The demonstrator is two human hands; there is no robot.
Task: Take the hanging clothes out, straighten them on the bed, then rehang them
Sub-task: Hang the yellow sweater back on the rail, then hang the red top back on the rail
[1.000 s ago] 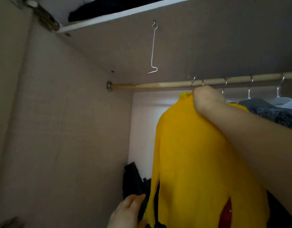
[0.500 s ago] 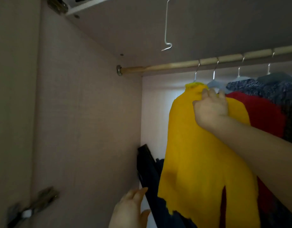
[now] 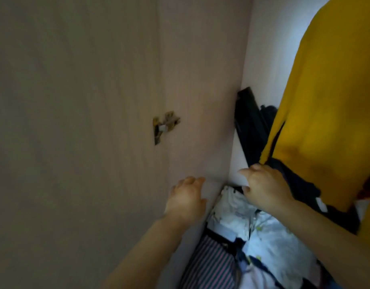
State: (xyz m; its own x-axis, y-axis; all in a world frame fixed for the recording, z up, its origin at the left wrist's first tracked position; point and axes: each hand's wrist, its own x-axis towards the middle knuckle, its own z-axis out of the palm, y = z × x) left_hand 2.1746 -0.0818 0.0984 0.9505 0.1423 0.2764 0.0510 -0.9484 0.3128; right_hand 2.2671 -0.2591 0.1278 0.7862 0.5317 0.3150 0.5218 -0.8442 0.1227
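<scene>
A yellow garment (image 3: 322, 113) hangs at the right inside the wardrobe; its hanger and the rail are out of frame above. My right hand (image 3: 265, 188) is low, just under the cuff of the yellow sleeve, with fingers curled against dark cloth (image 3: 301, 184) behind it. Whether it grips anything is unclear. My left hand (image 3: 186, 197) hovers beside the wardrobe's side wall (image 3: 200, 90), fingers loosely apart, holding nothing.
A door hinge (image 3: 165, 126) sits on the side wall. A dark item (image 3: 248, 122) leans in the back corner. On the wardrobe floor lie a white patterned cloth (image 3: 263, 232) and a striped cloth (image 3: 209, 265).
My view has tilted down from the rail to the wardrobe floor. My right hand has left the top of the yellow garment and dropped to its lower sleeve. My left hand has risen slightly.
</scene>
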